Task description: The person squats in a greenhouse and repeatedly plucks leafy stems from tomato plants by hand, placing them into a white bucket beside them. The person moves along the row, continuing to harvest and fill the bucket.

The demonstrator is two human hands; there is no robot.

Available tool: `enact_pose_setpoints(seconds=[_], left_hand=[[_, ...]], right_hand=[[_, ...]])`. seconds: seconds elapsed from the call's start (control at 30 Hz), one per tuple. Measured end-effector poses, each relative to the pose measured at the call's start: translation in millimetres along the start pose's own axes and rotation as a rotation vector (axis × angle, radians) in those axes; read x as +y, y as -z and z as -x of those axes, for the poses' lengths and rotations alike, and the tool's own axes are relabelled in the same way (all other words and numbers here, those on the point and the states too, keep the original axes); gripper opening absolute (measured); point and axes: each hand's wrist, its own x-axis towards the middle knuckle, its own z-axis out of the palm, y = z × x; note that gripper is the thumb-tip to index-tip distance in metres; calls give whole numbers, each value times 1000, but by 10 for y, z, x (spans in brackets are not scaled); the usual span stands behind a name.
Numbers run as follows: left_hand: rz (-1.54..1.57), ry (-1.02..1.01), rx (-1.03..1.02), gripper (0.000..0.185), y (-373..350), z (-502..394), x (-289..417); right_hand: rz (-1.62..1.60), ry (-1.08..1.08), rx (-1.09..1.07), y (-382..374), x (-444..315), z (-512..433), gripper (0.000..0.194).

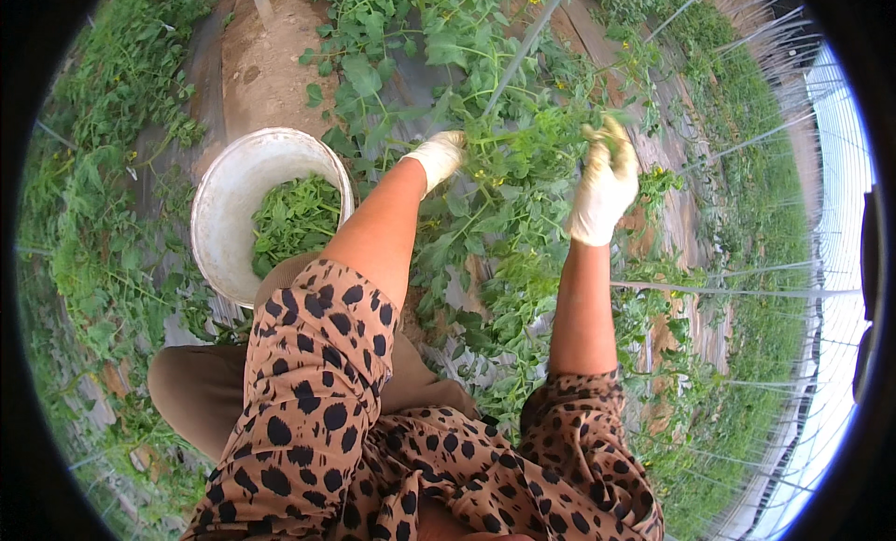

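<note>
My left hand, in a white glove, reaches into a row of leafy tomato plants; its fingertips are hidden against the stems. To its right my right hand is raised over the plants, its glove stained yellow-green at the fingers. The fingers are curled, with a blurred green bit by their tips; whether they grip it is unclear. Left of my left forearm stands a white plastic bucket with picked green leaves and shoots inside, next to my knee.
Pale support strings rise from the plants, and another string runs across at the right. Dark plastic mulch borders bare soil. More plant rows stand on both sides, with a bright greenhouse wall at far right.
</note>
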Motion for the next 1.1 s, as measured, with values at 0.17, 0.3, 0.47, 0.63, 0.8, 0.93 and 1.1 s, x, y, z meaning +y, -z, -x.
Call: enact_pose_setpoints(seconds=[0.17, 0.3, 0.47, 0.63, 0.8, 0.93, 1.1], left_hand=[[298, -53, 10, 32, -121, 50, 14], [429, -94, -64, 32, -184, -166, -216], [516, -180, -163, 31, -236, -291, -345], [256, -84, -44, 29, -271, -100, -146], [309, -110, -92, 33, -258, -69, -80], [298, -181, -75, 42, -286, -169, -162], [126, -138, 73, 50, -345, -235, -170]], right_hand=[[139, 555, -442, -472, -890, 507, 28], [294, 440, -687, -981, -978, 690, 37], [980, 303, -822, -755, -552, 305, 25], [1191, 671, -773, -470, -228, 131, 21], [727, 539, -735, -226, -48, -95, 23], [155, -198, -597, -137, -28, -171, 24], [-118, -440, -629, -177, -224, -162, 23]])
